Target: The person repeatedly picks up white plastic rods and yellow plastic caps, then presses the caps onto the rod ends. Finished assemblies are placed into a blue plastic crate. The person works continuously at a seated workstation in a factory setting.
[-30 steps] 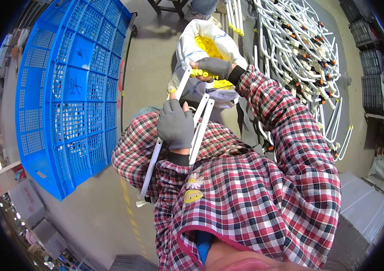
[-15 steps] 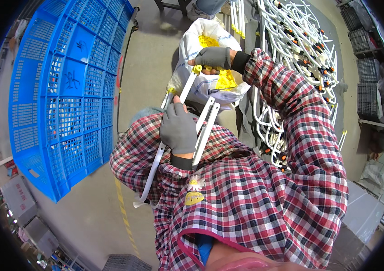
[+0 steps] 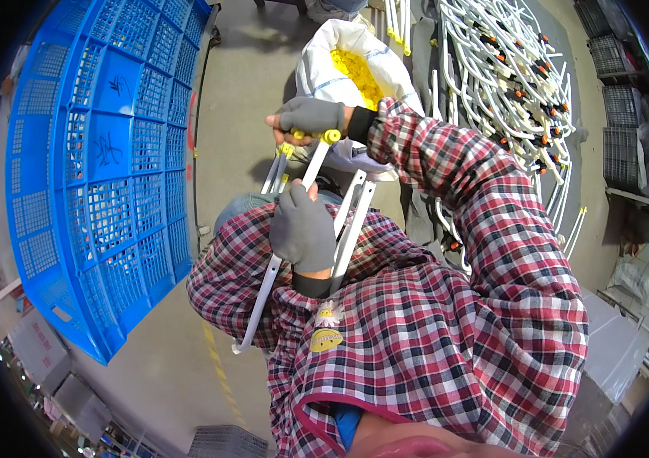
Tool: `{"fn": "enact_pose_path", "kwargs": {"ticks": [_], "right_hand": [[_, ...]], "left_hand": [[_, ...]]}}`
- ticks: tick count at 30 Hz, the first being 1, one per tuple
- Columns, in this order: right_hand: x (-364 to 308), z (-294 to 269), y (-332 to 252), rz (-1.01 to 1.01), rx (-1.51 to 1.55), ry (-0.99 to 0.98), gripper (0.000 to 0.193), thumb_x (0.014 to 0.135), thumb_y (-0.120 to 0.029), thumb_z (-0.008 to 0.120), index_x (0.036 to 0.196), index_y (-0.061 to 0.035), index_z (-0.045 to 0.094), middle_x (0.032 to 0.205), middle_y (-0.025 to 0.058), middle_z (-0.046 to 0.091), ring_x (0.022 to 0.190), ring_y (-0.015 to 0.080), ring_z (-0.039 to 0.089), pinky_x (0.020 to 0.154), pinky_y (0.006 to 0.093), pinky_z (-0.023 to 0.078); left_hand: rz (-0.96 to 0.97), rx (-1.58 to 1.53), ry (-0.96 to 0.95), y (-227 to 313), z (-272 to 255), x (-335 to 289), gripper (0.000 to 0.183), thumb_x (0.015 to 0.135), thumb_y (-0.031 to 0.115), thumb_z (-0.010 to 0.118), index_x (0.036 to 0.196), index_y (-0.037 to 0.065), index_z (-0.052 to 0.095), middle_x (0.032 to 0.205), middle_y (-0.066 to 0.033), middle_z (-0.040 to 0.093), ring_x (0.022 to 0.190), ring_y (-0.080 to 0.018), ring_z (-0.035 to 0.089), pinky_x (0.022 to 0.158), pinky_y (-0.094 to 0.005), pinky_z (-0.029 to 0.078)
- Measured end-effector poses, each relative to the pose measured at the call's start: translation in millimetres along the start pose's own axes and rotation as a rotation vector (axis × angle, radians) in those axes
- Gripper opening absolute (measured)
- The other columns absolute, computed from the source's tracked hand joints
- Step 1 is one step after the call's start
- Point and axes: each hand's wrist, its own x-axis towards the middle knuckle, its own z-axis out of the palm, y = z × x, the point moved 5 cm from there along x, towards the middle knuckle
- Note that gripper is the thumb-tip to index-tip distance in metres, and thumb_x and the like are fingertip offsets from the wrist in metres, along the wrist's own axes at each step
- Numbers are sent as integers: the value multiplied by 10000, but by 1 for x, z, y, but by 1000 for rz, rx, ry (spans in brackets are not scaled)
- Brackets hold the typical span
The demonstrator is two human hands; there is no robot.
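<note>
My left hand (image 3: 303, 230), in a grey fingerless glove, is closed around white flat-sided tubes in front of my chest. One white tube (image 3: 316, 163) points away from me and has a yellow plastic fitting (image 3: 330, 137) on its far end. Two further white bars (image 3: 353, 229) with holes near their ends stick out to the right of this hand. My right hand (image 3: 311, 116), gloved alike, is closed just beyond the tube's end, with small yellow fittings (image 3: 298, 135) under its curled fingers. Behind it stands an open white woven sack (image 3: 318, 65) of yellow pieces (image 3: 355, 75).
A large blue plastic crate (image 3: 122, 183) stands at the left. Many bent white tubes (image 3: 485, 91) with black and orange parts lie piled on a dark sheet at the right. Yellow-ended tubes (image 3: 282, 162) stand beyond my left hand. Dark baskets (image 3: 622, 156) line the right side.
My right hand has moved left and nearer, away from over the sack's mouth, with the yellow fittings. My left hand keeps its hold on the tubes. The view has shifted slightly.
</note>
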Motion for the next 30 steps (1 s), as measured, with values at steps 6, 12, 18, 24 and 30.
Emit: {"fn": "enact_pose_path", "kwargs": {"ticks": [6,12,18,24,30], "right_hand": [[9,-12,8,-76,341,298,345,1060,-358,541,1002,-27,619,775,60,640,572,118,546,520,254,449],[-37,-50,58,-46,719,400,260,1047,-192,561,1236,-14,550,1139,166,688,781,111,628,637,193,563],[-83,-56,74,-267,897,116,391,1053,-189,593,1359,31,487,1365,207,581,839,84,599,713,193,582],[-80,-48,68,-296,755,76,372,1031,-203,643,1320,4,537,1413,199,559,849,65,604,799,208,579],[-62,-46,50,-238,509,234,335,1061,-238,607,1320,-25,607,929,-31,513,695,37,433,596,147,378]], "left_hand": [[49,-93,87,-4,-5,6,291,966,301,680,1180,104,661,1044,-77,673,868,-286,682,708,-428,539],[502,-290,335,-7,-33,-21,316,889,247,748,1141,69,678,1069,-66,623,941,-268,615,948,-467,457],[340,-117,81,-26,-8,-31,316,858,288,758,1109,100,714,1009,-8,663,1012,-215,617,1165,-633,304],[293,39,292,-25,14,10,299,857,217,733,1117,76,685,865,-47,638,921,-230,651,1160,-633,316],[242,31,241,-30,21,31,346,942,299,683,1207,76,690,893,-68,700,913,-228,670,1184,-596,289]]}}
